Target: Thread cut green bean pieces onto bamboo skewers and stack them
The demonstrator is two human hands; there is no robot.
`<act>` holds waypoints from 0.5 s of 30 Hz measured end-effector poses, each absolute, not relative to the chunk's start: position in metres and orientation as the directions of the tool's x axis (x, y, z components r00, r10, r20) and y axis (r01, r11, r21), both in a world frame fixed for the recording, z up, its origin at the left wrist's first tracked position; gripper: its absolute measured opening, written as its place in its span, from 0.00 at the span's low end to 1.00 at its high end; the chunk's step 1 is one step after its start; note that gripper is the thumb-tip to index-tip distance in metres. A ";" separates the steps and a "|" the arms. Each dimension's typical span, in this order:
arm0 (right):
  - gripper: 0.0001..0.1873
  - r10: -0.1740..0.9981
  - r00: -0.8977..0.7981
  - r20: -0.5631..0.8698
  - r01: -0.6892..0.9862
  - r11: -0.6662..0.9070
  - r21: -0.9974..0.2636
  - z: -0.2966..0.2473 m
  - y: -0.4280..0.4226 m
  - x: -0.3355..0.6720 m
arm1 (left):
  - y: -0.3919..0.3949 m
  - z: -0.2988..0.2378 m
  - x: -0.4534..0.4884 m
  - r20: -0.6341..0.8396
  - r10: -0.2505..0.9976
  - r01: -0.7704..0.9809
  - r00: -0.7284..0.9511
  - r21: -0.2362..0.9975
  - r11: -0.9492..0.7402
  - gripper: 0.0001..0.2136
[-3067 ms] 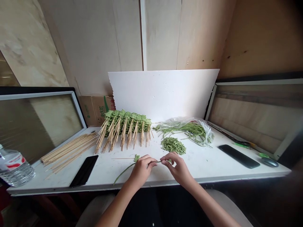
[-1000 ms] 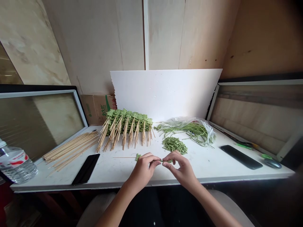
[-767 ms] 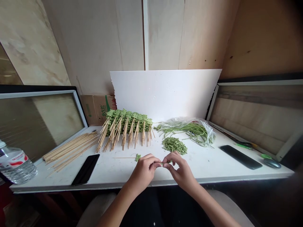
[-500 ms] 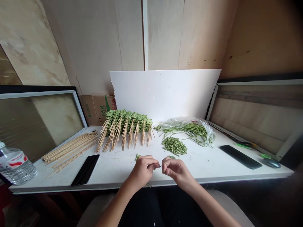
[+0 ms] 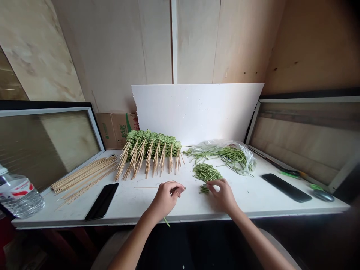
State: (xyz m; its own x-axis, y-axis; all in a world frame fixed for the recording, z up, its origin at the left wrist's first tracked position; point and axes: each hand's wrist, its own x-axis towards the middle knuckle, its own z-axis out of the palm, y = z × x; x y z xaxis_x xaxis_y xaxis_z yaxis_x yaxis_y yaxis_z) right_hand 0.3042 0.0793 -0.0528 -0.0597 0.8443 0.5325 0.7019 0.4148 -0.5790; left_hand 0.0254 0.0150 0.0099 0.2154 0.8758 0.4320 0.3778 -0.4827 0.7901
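My left hand (image 5: 165, 197) is closed above the front of the table, holding a long green bean (image 5: 167, 222). One end of the bean hangs below the hand past the table edge; a short tip shows at the fingertips. My right hand (image 5: 223, 193) is pinched at a small group of cut bean pieces (image 5: 204, 189), fingertips touching them. Behind it sits a larger heap of cut bean pieces (image 5: 207, 172). A single bamboo skewer (image 5: 146, 188) lies left of my left hand, its right end hidden behind that hand.
Stacked bean skewers (image 5: 153, 148) stand at the back left, sticks pointing forward. Loose bamboo skewers (image 5: 84, 176) and a black phone (image 5: 101, 201) lie left, beside a water bottle (image 5: 19, 195). Whole long beans (image 5: 230, 155) spill from a plastic bag; another phone (image 5: 286, 186) and a mouse (image 5: 323, 195) lie right.
My hands have moved apart. The right one has shifted right to the small group of cut pieces, while the left has moved slightly left and up. The bean hanging from it shows more.
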 end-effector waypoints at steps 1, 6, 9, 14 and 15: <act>0.15 0.835 -0.086 0.543 0.717 0.431 -0.548 -0.056 0.080 0.304 | 0.015 0.010 0.026 0.429 0.877 0.380 0.219 0.790 -0.481 0.14; 0.18 0.820 -0.081 0.566 0.814 0.383 -0.438 -0.063 0.085 0.315 | 0.013 0.013 0.024 0.400 0.887 0.399 0.230 0.793 -0.460 0.14; 0.16 0.820 -0.069 0.568 0.885 0.313 -0.345 -0.063 0.086 0.324 | 0.013 0.013 0.025 0.387 0.891 0.400 0.236 0.797 -0.453 0.14; 0.12 0.834 -0.093 0.544 0.930 0.267 -0.251 -0.061 0.087 0.326 | 0.014 0.009 0.029 0.391 0.883 0.413 0.261 0.781 -0.468 0.13; 0.12 0.833 -0.098 0.545 0.932 0.268 -0.244 -0.061 0.088 0.325 | 0.014 0.008 0.029 0.392 0.881 0.414 0.264 0.780 -0.470 0.13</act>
